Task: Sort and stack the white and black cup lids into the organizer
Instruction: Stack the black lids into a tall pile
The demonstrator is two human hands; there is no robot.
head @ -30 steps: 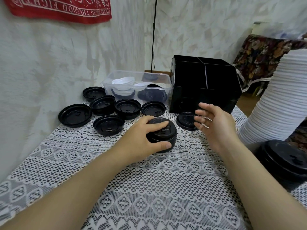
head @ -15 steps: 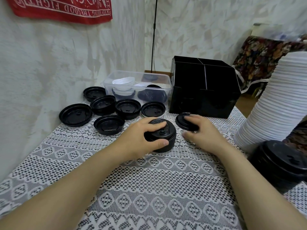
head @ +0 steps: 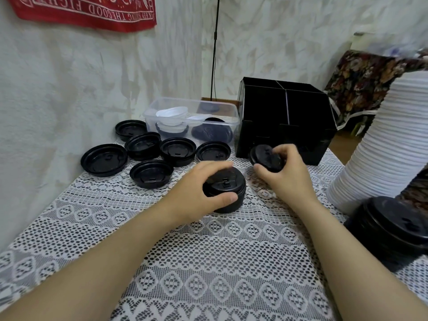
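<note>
Here, round black lids [head: 225, 183] on lace [head: 208, 251].

Pale marbled walls [head: 69, 89] meet behind a lace-covered table [head: 208, 262]; red banner [head: 88, 10] hangs.

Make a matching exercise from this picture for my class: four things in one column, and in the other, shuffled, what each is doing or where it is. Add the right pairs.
Column A
1. left hand
2. right hand
3. clear box
4. tall white lid stack

Column B
a. stands at the far right
b. grips a short stack of black lids
c. has loose lids inside
d. pinches a black lid in front of the organizer

Pairs: 1-b, 2-d, 3-c, 4-a
</note>
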